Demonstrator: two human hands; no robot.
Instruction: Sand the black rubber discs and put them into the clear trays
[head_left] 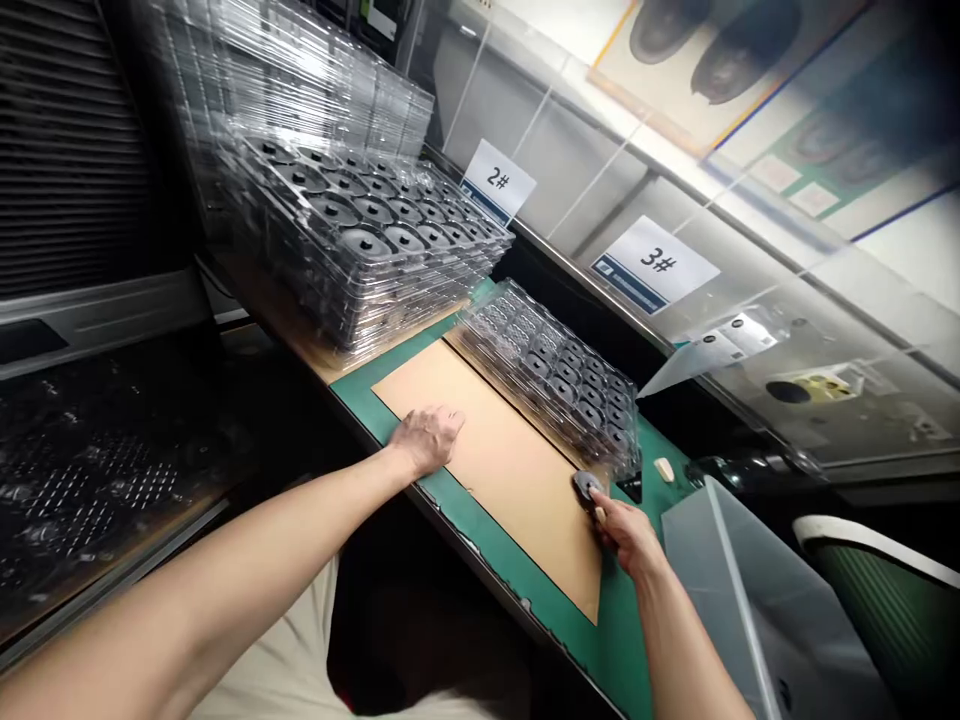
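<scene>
My left hand [429, 440] rests on the tan board [510, 480], near its left front edge, with its fingers curled in; I see nothing held in it. At the board's right end, my right hand [626, 530] grips a dark round disc-like part [587, 488] between thumb and fingers. That part is close to the near right corner of a clear plastic tray [559, 370], whose cells hold several dark round parts on one side. The cells toward the far left look clear. What lies under my right fingers is partly hidden.
A tall stack of clear trays [375, 260] with dark round parts stands at the left back. Signs "2#" [498, 181] and "3#" [657, 264] hang behind. A grey bin [742, 590] adjoins the green tabletop [630, 640] on the right, beside a chair back [877, 560].
</scene>
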